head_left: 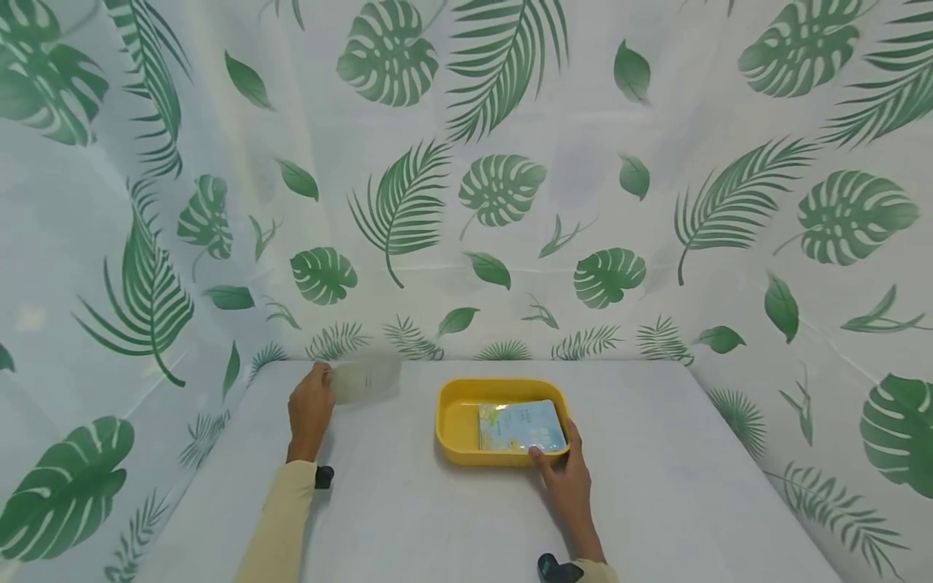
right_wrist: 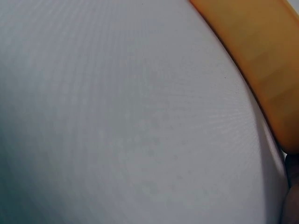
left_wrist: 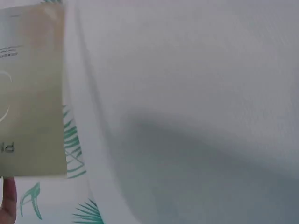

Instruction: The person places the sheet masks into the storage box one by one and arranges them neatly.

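Note:
My left hand (head_left: 309, 409) pinches one end of a flat pale beige packet (head_left: 366, 379), blurred in the head view and raised above the far left of the table. Dark print shows on the same beige packet (left_wrist: 32, 93) in the left wrist view, with a fingertip at its lower edge. At the table's middle stands a yellow plastic tray (head_left: 455, 456), its right front corner gripped by my right hand (head_left: 570, 486). The thumb lies at the front rim, the fingers along the right side. Inside the tray, towards the right, lies a light blue flat printed packet (head_left: 521, 425).
A white cloth covers the table (head_left: 394, 518). Close behind the tray, a leaf-print curtain (head_left: 503, 308) rises at the table's back edge and runs along both sides. Each wrist carries a small black camera (head_left: 324, 477).

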Available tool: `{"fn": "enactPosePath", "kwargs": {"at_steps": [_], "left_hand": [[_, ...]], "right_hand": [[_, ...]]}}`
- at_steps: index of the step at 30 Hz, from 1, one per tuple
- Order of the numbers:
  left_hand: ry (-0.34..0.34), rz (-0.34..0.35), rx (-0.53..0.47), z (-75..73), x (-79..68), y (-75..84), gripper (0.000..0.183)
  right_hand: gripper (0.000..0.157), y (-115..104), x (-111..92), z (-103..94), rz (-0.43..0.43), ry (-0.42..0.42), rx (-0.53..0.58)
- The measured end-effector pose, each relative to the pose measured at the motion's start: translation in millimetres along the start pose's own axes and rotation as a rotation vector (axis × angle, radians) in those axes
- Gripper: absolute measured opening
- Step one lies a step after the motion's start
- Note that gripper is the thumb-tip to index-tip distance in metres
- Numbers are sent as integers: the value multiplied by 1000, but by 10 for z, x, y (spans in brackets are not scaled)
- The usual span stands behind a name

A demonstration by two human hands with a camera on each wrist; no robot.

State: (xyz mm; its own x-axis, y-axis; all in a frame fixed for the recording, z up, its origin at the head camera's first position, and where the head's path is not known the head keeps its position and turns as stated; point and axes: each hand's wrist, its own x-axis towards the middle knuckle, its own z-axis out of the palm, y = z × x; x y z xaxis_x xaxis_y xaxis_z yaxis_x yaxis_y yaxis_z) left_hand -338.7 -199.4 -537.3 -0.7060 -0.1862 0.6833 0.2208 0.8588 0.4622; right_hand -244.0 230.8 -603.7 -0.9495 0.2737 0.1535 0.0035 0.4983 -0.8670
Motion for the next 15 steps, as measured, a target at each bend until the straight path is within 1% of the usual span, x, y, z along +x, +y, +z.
{"fn": "enactPosePath", "kwargs": {"at_steps": [4,6,8,9,11,13,15], "left_hand": [[-12,-139,-100,-51,-45,-25,11],[-46,-212,-119,-83,-64,-34,12],[-96,-279,-122,-111,-86,-42,16],[-124,-314,-121,-116,-104,-55,17],[-192,-412,-145,-106,-145,-112,24],[-292,-550,-226,-106,-180,-166,36],[-399,-709,-312,-120,-217,-207,50]], "right_hand": [[91,10,-18,24,-10,-5,-3],[91,12,-22,32,-16,-6,-3],[90,12,-25,28,-20,-2,2],[90,13,-27,23,-19,-2,3],[91,22,-22,11,-20,-4,5],[92,30,-15,-2,-20,-7,5],[92,32,-10,-16,-18,-9,9]]}}
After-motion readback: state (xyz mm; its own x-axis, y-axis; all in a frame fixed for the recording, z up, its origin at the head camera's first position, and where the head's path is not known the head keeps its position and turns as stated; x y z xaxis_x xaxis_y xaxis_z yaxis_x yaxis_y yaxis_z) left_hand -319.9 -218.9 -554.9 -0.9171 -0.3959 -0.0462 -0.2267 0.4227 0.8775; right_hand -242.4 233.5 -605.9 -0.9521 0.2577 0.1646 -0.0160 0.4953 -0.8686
